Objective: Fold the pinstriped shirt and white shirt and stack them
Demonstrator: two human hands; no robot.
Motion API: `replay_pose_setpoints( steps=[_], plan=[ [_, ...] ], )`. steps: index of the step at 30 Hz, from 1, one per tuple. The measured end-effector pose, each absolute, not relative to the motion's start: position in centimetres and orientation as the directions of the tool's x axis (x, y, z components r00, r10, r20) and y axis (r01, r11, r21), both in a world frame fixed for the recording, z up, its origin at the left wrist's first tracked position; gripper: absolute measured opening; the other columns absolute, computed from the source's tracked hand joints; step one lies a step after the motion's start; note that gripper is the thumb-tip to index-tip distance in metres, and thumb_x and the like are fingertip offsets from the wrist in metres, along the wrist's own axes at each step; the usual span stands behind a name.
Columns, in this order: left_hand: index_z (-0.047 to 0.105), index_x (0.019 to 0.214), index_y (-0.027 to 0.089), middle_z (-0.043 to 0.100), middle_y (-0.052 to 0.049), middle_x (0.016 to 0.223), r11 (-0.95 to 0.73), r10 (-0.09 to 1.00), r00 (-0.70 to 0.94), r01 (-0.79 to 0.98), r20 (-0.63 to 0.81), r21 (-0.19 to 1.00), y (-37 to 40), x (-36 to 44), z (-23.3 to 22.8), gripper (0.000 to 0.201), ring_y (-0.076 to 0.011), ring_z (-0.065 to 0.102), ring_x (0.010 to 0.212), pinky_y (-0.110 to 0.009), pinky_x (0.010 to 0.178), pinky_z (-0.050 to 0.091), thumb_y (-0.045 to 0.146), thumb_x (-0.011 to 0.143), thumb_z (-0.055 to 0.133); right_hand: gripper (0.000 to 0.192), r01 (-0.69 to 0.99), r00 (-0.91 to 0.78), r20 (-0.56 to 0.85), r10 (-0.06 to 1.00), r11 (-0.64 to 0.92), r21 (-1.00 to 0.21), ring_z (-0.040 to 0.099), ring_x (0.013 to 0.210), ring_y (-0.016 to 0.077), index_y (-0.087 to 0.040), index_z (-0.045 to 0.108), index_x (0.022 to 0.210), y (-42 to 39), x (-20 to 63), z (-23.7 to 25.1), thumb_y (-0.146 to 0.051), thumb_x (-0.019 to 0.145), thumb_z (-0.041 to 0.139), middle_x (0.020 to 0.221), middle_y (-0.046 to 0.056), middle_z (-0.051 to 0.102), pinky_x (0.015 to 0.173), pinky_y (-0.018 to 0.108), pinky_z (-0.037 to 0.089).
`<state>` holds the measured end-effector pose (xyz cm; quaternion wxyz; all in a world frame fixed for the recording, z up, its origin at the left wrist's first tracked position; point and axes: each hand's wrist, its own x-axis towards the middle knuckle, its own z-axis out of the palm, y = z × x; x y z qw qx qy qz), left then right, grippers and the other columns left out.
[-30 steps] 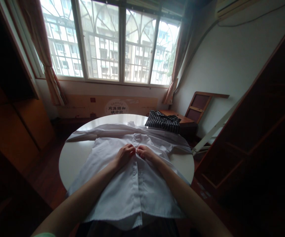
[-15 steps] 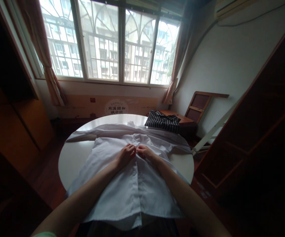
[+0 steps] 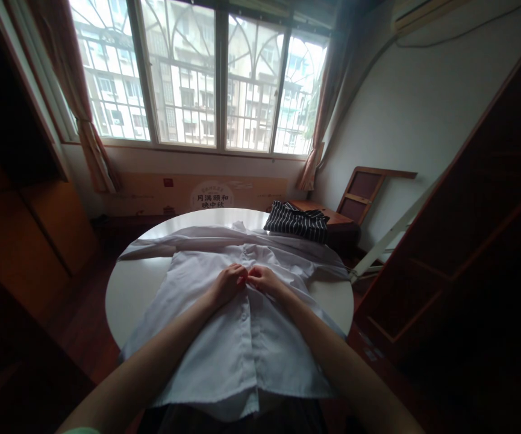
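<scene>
The white shirt (image 3: 215, 367) is spread beneath the left grip (image 3: 230, 281) and the right grip (image 3: 261, 279), its placket (image 3: 246, 340) laid lengthwise between them; neither is nearer. Cloth is pinched by both at the placket, the exact fold hidden. Thin, creased fabric is draped over a smooth, round bench (image 3: 127, 295); beyond the right grip, dark striped cloth (image 3: 296, 223) is bundled.

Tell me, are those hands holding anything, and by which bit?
The shirt, pinched at its front button strip by the left hand and the right hand.
</scene>
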<state>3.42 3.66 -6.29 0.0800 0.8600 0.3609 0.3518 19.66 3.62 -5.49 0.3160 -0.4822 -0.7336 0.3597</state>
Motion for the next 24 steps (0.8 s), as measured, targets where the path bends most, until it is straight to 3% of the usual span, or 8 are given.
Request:
replay_pose_setpoints(
  steps=[6,10,13,15,18,22,24],
  plan=[
    [0.058,0.066,0.017,0.054,0.0,0.067,-0.715,0.698,0.538,0.557,0.472,0.422,3.3,2.6,-6.2,0.014,-0.0104,0.048,0.06,-0.021,0.057,0.038,0.007,0.063,0.048,0.019,0.646,-0.312,0.254,0.915,0.401,-0.65,0.05,0.059,0.0119,-0.015,0.057,0.066,3.4,19.0,-5.5,-0.033,0.071,0.059,0.064,0.001,0.058,0.055,0.022,0.036],
    [0.06,0.073,0.019,0.058,-0.001,0.076,-0.75,0.661,0.585,0.533,0.47,0.393,3.0,2.4,-6.0,0.021,-0.0119,0.052,0.069,-0.022,0.064,0.041,0.006,0.065,0.046,0.018,0.568,-0.26,0.205,0.944,0.321,-0.758,0.045,0.05,0.0094,-0.015,0.054,0.07,3.0,19.1,-4.9,-0.03,0.078,0.049,0.057,-0.002,0.052,0.049,0.021,0.034],
    [0.06,0.077,0.019,0.06,-0.003,0.083,-0.76,0.649,0.609,0.543,0.457,0.356,2.7,2.4,-5.8,0.016,-0.0139,0.053,0.074,-0.024,0.067,0.042,0.01,0.069,0.049,0.019,0.511,-0.334,0.232,0.914,0.383,-0.77,0.041,0.048,0.0081,-0.015,0.052,0.068,1.6,19.4,-3.6,-0.031,0.078,0.049,0.055,-0.004,0.048,0.048,0.02,0.032],
    [0.06,0.08,0.018,0.06,-0.004,0.087,-0.76,0.649,0.617,0.557,0.444,0.336,2.4,2.3,-5.7,0.014,-0.0153,0.054,0.077,-0.025,0.068,0.043,0.016,0.07,0.051,0.02,0.504,-0.482,0.237,0.844,0.488,-0.712,0.041,0.052,0.0082,-0.015,0.054,0.065,0.1,19.6,-2.5,-0.03,0.077,0.051,0.057,-0.003,0.049,0.049,0.02,0.031],
    [0.06,0.089,0.019,0.06,-0.006,0.095,-0.762,0.647,0.625,0.548,0.437,0.344,1.7,1.8,-5.6,0.02,-0.017,0.056,0.084,-0.027,0.075,0.044,0.019,0.07,0.053,0.019,0.544,-0.681,0.092,0.726,0.586,-0.601,0.039,0.05,0.0081,-0.016,0.058,0.064,-2.6,19.8,-1.2,-0.027,0.077,0.05,0.054,-0.003,0.049,0.049,0.02,0.03],
    [0.057,0.106,0.022,0.058,-0.007,0.111,-0.766,0.642,0.65,0.515,0.408,0.385,0.3,0.7,-5.5,0.038,-0.0199,0.053,0.1,-0.029,0.086,0.04,0.033,0.07,0.059,0.013,0.652,-0.68,0.036,0.733,0.625,-0.429,0.039,0.05,0.0089,-0.02,0.063,0.077,-5.1,19.9,-1.1,-0.028,0.074,0.053,0.058,-0.002,0.054,0.049,0.022,0.026],
    [0.052,0.114,0.023,0.055,-0.007,0.117,-0.765,0.642,0.664,0.52,0.383,0.381,-0.2,0.3,-5.4,0.053,-0.0219,0.048,0.109,-0.031,0.09,0.037,0.045,0.067,0.061,0.013,0.708,-0.646,0.028,0.762,0.613,-0.351,0.036,0.048,0.0092,-0.02,0.063,0.072,-5.7,19.9,-1.4,-0.03,0.073,0.054,0.056,-0.002,0.053,0.048,0.024,0.023]
  ],
)
